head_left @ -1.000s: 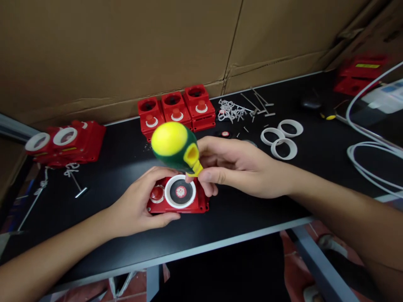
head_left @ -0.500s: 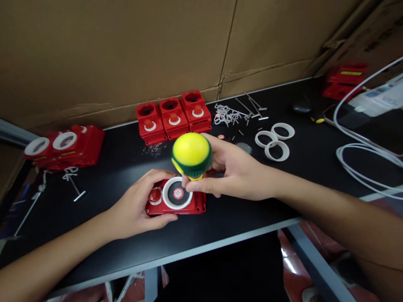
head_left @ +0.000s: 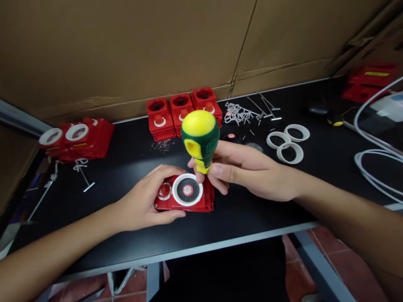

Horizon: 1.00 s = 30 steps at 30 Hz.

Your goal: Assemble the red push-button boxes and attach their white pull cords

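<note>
A red alarm box [head_left: 208, 197] lies near the front of the table, with a red lamp [head_left: 164, 191] at its left end. A white ring [head_left: 176, 178] frames a black disc with a red-and-white sticker [head_left: 188, 190] on its top. Around the box's left end, my left hand [head_left: 149, 197] is closed, fingers on the far side and thumb along the near side. A screwdriver with a yellow and green handle [head_left: 200, 134] stands nearly upright above the box's right end. My right hand [head_left: 239, 167] grips it low on the handle; its shaft and tip are hidden.
Three red boxes [head_left: 160, 119] stand by the cardboard, and others [head_left: 97, 138] are stacked at left. White rings [head_left: 290, 153], white cords [head_left: 237, 113], screws and T-shaped metal rods [head_left: 276, 118] lie at right, near a white cable [head_left: 374, 178].
The screwdriver's handle has tilted, showing more of its side, and my right hand's grip has shifted lower on it. The view has swung left; my left hand keeps hold of the box.
</note>
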Each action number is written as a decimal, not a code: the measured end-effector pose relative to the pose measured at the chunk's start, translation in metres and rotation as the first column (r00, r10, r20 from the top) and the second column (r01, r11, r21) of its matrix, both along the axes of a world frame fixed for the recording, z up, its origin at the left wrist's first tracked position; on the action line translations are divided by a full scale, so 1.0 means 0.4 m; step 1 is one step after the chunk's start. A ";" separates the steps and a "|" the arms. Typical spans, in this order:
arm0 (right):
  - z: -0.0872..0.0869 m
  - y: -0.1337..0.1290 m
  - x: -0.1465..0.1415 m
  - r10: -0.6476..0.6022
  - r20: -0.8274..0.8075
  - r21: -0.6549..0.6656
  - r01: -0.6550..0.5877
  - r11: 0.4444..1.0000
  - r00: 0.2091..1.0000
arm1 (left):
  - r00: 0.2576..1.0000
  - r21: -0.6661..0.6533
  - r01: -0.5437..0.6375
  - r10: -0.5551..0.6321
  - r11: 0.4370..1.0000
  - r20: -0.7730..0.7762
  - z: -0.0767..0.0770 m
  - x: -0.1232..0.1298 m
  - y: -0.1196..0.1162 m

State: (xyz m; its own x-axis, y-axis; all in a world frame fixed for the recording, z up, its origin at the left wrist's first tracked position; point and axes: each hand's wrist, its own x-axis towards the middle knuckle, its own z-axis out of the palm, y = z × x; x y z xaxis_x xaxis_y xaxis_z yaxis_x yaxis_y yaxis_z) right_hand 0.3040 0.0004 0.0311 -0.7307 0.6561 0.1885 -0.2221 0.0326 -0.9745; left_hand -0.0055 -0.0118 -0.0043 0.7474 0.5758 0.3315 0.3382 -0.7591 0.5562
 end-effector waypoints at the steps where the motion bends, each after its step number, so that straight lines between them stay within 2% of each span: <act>1: 0.000 -0.001 -0.001 -0.011 -0.003 -0.012 0.011 1.000 1.000 | 1.000 0.002 0.002 -0.002 1.000 0.004 0.001 0.001 0.000; 4: 0.001 -0.005 -0.005 -0.072 0.002 -0.050 0.072 0.996 0.997 | 1.000 -0.003 -0.002 0.002 1.000 0.021 0.004 0.005 -0.002; 9: 0.004 -0.006 -0.009 -0.122 0.039 -0.042 0.123 0.991 0.992 | 1.000 -0.021 -0.012 0.012 1.000 0.007 0.007 0.006 -0.005; 17: 0.029 -0.012 0.005 -0.038 0.016 -0.122 0.040 0.992 0.999 | 1.000 -0.033 -0.002 0.002 0.999 0.016 -0.001 0.000 -0.003; 24: 0.019 0.000 0.035 -0.056 0.056 0.008 0.055 0.998 0.997 | 1.000 -0.047 0.004 -0.003 0.999 0.020 -0.004 -0.002 0.002; 30: 0.027 0.005 0.032 -0.108 0.072 0.036 0.106 0.994 0.992 | 1.000 -0.030 0.007 -0.007 1.000 0.028 -0.008 -0.004 0.004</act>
State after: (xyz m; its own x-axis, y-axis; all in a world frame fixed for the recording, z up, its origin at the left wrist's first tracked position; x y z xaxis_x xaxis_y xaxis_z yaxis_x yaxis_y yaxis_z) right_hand 0.3168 0.0025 0.0421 -0.6695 0.7256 0.1590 -0.1430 0.0841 -0.9861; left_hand -0.0072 -0.0102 -0.0075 0.7421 0.5807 0.3350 0.3168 -0.7441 0.5881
